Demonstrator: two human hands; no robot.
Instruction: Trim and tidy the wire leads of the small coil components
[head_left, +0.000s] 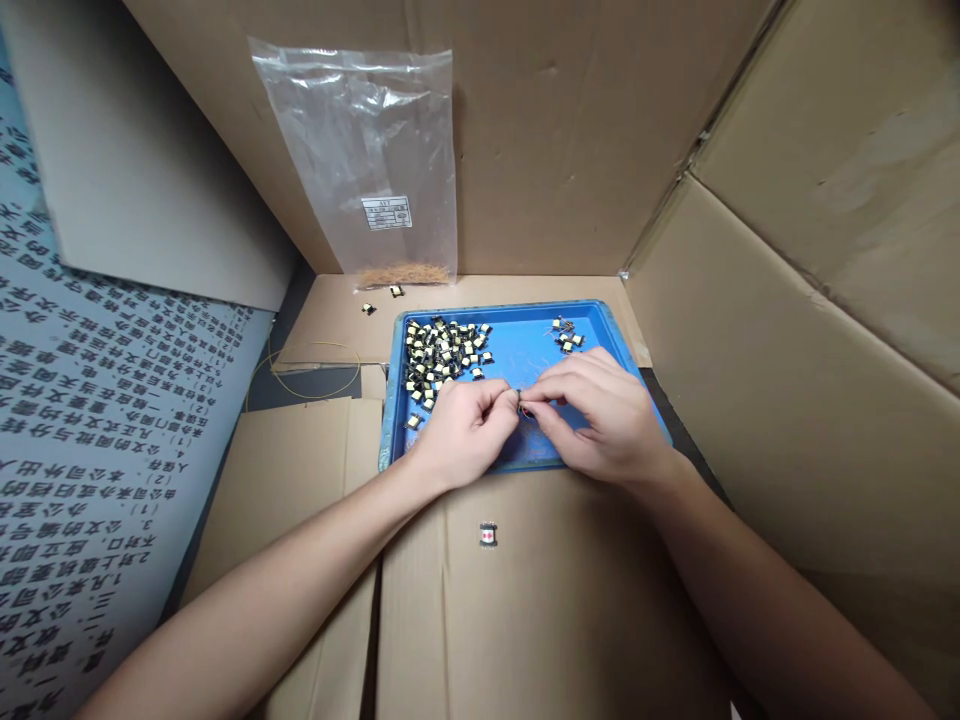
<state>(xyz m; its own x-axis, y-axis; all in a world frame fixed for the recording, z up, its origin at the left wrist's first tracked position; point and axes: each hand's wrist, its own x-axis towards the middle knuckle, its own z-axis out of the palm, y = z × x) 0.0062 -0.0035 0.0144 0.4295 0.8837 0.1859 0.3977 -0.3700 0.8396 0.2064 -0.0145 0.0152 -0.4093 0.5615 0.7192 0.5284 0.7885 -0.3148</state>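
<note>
Both my hands meet over the near half of a blue tray (525, 345). My left hand (461, 430) and my right hand (604, 410) are each pinched shut on one small dark component (523, 405) held between their fingertips. At the tray's far left lies a pile of several small yellow-and-black components (442, 355). A smaller group of the same components (566, 335) sits at the far right of the tray.
One component with a red mark (488, 535) lies on the cardboard in front of the tray. A clear plastic bag (375, 170) holding thin wires leans on the cardboard back wall. Two loose parts (381, 300) lie below it. A yellow wire loop (315, 370) lies left. Cardboard walls surround.
</note>
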